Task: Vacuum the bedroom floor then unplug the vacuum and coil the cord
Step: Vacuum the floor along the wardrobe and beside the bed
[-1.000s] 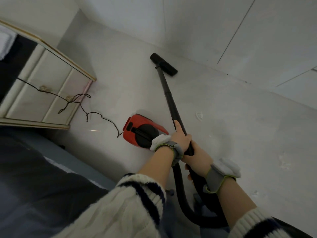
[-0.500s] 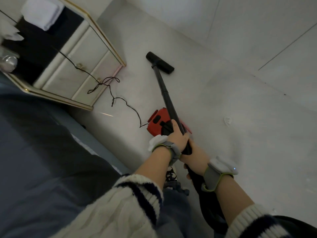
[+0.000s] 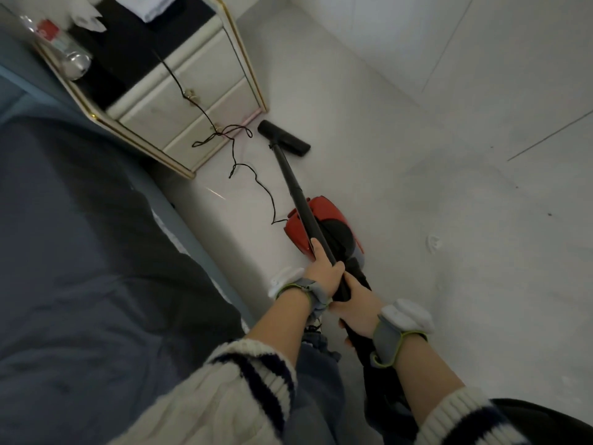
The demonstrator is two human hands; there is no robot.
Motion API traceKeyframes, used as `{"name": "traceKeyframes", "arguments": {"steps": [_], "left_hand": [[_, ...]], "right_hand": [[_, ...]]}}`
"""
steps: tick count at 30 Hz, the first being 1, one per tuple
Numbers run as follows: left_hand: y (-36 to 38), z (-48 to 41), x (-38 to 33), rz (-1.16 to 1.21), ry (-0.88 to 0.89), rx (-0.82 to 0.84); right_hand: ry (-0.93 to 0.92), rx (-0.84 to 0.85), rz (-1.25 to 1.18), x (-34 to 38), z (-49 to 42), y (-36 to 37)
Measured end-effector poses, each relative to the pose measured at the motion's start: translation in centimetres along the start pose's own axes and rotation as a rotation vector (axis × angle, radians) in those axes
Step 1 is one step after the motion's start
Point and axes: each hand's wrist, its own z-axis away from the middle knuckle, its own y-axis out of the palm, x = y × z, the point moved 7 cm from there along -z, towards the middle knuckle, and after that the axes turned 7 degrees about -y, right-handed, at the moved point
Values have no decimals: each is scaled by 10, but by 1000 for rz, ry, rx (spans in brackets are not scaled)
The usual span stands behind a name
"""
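A red and black canister vacuum (image 3: 330,216) sits on the pale floor (image 3: 449,220). Its black wand (image 3: 295,187) runs up from my hands to the black floor head (image 3: 284,138), which lies flat near the nightstand's lower corner. My left hand (image 3: 324,271) grips the wand, index finger stretched along it. Just below, my right hand (image 3: 356,306) grips the wand's handle where the black hose starts. A thin black cord (image 3: 253,175) trails in loops from the vacuum's rear across the floor and up the nightstand front.
A cream nightstand (image 3: 192,91) with gold trim stands at upper left, with a clear bottle (image 3: 64,53) and white cloths on its dark top. A bed with dark blue bedding (image 3: 80,252) fills the left side. White walls rise beyond the floor, where a small white scrap (image 3: 433,242) lies.
The floor head has swung left toward the nightstand and the cord. My view turned left, showing more of the bed and nightstand top. Both hands keep their grip.
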Motion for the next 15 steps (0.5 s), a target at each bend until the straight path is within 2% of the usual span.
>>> {"name": "traceKeyframes", "arguments": {"steps": [5, 11, 15], "left_hand": [[30, 11, 4, 53, -12, -19], [53, 21, 6, 8, -20, -59], [60, 24, -3, -40, -24, -28]], "right_hand": [[-1, 18, 25, -24, 20, -8], [-29, 14, 11, -41, 38, -13], [-44, -20, -47, -49, 40, -20]]}}
